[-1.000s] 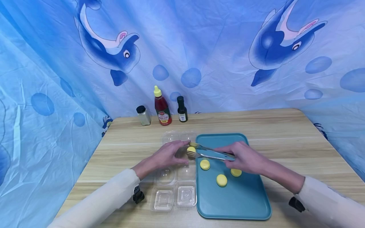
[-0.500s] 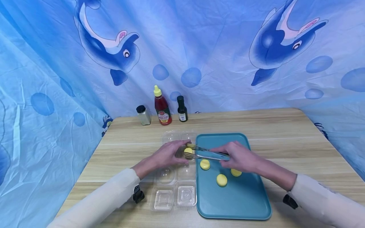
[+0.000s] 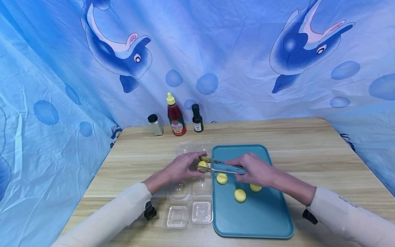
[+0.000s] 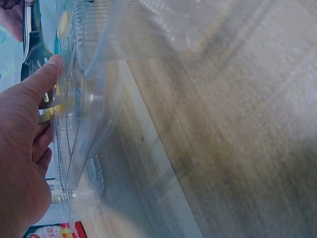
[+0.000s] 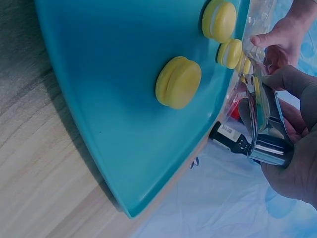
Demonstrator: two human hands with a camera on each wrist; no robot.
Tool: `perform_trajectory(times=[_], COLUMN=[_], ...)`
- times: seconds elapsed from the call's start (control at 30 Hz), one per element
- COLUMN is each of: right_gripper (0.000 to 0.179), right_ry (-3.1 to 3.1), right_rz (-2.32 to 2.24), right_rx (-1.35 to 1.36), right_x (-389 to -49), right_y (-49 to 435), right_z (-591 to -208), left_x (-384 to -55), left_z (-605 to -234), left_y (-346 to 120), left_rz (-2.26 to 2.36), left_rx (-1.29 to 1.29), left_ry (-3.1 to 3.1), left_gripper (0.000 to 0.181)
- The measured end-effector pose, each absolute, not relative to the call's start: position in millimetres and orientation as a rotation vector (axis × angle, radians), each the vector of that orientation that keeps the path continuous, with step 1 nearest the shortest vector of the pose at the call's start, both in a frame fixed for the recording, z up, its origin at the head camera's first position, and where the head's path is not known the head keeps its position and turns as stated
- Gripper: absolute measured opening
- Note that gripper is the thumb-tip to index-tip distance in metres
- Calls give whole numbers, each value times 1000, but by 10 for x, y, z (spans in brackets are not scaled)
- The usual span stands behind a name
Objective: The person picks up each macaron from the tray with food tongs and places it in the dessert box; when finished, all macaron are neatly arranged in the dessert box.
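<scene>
My right hand (image 3: 256, 171) holds metal serving tongs (image 3: 226, 171) with slotted ends. Between the tong ends sits a yellow macaron (image 3: 202, 166), over a right-hand compartment of the clear plastic container (image 3: 202, 187). My left hand (image 3: 182, 166) holds that container, thumb on the near side and fingers on the far side of the compartment; in the left wrist view the thumb (image 4: 49, 69) touches its edge. The blue tray (image 3: 253, 219) carries more yellow macarons: one near its left edge (image 3: 222, 178), one in front (image 3: 240, 195), and one partly beneath my right hand (image 3: 255, 187).
At the back of the wooden table (image 3: 296, 137) stand a spice jar (image 3: 155, 125), a red sauce bottle (image 3: 176, 116) with a yellow cap and a small dark bottle (image 3: 197, 118). Another clear container (image 3: 176, 216) lies in front, left of the tray. A blue dolphin curtain (image 3: 240, 61) hangs behind.
My right hand has moved left, carrying the macaron in the tongs from the container's right edge farther over its compartment. My left hand has stayed in place.
</scene>
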State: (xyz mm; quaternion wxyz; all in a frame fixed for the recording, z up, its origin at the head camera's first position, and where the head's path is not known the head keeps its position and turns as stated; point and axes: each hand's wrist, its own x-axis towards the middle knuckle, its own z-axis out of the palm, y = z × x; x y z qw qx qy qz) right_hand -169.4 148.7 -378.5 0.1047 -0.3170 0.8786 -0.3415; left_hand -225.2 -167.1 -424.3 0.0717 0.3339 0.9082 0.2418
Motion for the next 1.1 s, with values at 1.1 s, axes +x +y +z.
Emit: perform_trajectory(times=[1.1], right_gripper=[58], right_ry=[2656], right_rz=[-912], right_rx=[-852], right_x=[-1323], right_y=[2234], right_z=[-3606], left_x=[-2254], left_z=[-4113], left_y=[-1800], left_rz=[710], left_rx=[1081], left_ry=[2776], left_gripper=[91])
